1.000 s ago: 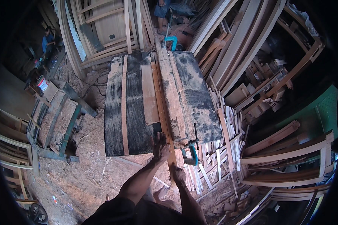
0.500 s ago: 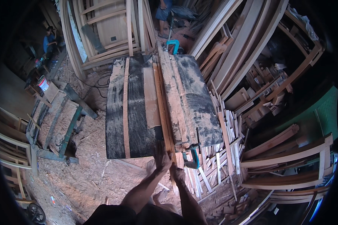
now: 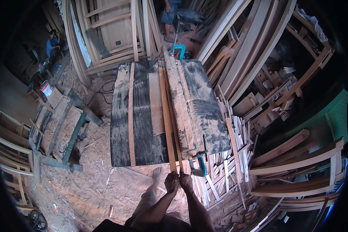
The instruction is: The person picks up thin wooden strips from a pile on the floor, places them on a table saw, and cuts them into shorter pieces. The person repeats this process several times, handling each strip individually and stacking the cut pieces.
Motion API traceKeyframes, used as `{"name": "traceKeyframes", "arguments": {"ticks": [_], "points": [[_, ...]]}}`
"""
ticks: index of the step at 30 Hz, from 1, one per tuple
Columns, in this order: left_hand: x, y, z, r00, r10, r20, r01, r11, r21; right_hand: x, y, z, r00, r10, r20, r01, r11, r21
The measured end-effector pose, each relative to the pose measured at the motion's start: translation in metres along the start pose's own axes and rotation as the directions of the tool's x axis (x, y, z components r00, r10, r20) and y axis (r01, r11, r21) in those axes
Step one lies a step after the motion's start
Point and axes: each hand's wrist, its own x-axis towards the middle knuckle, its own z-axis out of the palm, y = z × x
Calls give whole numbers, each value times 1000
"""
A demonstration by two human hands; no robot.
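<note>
Two long, narrow wooden strips lie side by side on a dark, sawdust-dusted work table [image 3: 146, 152], with a thin gap between them. My left hand [image 3: 172, 181] is closed around the near end of the left wooden strip [image 3: 167, 127], just past the table's front edge. Right beside it, my right hand [image 3: 185, 181] grips the near end of the right wooden strip [image 3: 178, 149]. That strip runs along a straight wooden board [image 3: 183, 116], which a teal clamp [image 3: 199, 166] holds at the near end and another teal clamp [image 3: 179, 51] at the far end.
Thin offcuts [image 3: 236, 154] are heaped right of the table. A low wooden stand [image 3: 74, 135] and a paint can [image 3: 46, 89] are at left. Door frames [image 3: 116, 31] and long planks [image 3: 255, 50] lean behind. Two people are farther back; my foot [image 3: 157, 174] is on sawdust.
Both hands have drawn back toward me, past the table edge. My left hand has gone from lying on the wood to gripping a strip end. The gap between the strips now shows clearly.
</note>
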Motion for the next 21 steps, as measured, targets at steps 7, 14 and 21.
{"name": "traceKeyframes", "arguments": {"ticks": [7, 14, 21], "points": [[23, 6, -8, 994, 86, 68, -62, 953, -297, 2, -29, -29, 994, 102, 28, -105, 925, 365], [26, 21, -48, 967, -24, 252, 148, 862, -486, -20, -78, -83, 959, 272, 83, -282, 877, 390], [1, 24, -84, 996, 66, 63, -32, 898, -438, -88, -91, -105, 971, 213, -109, -125, 840, 528]]}}
